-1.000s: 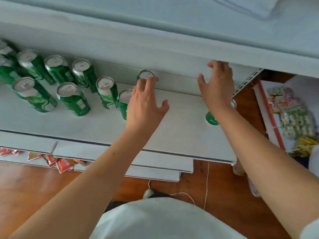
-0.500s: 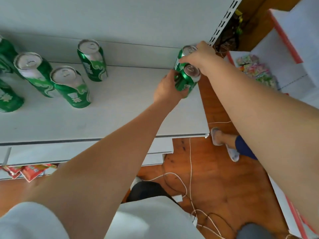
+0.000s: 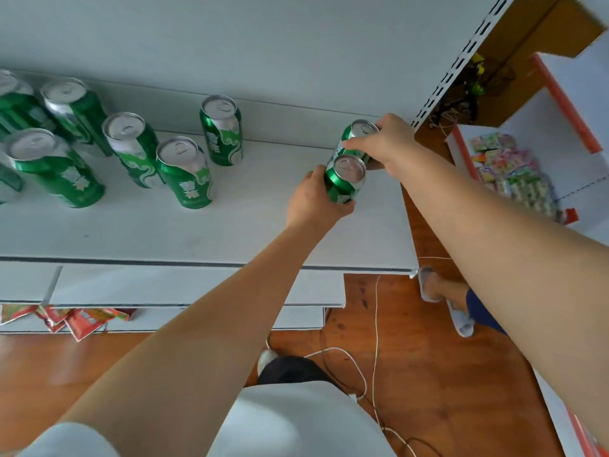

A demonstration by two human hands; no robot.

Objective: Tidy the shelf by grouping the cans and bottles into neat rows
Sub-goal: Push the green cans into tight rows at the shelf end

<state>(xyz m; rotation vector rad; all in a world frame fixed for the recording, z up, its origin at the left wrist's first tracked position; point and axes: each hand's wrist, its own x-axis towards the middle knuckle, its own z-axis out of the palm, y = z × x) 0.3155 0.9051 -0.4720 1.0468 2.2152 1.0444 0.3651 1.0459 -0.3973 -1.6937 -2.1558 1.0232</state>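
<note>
Left hand (image 3: 313, 199) grips a green can (image 3: 344, 179) round its body, fingers curled under it, at the right end of the white shelf (image 3: 230, 232). Right hand (image 3: 389, 145) holds a second green can (image 3: 357, 136) just behind, fingers wrapped over its top and side. The two cans touch, near one in front of the far one, both close to the shelf's right edge. Whether either sits on the shelf or is lifted cannot be told.

Well apart to the left stands a loose group of green cans, upright: one lone can (image 3: 221, 130) near the back wall, another (image 3: 184, 171) in front of it, one (image 3: 131, 146) further left, and more at the left edge (image 3: 52, 166), partly cut off.

Below the shelf, red snack packets (image 3: 82, 319) on a lower level. White cables (image 3: 375, 324) on the wooden floor (image 3: 428, 374). Far right, a second rack holds coloured sweet packs (image 3: 507, 166).
</note>
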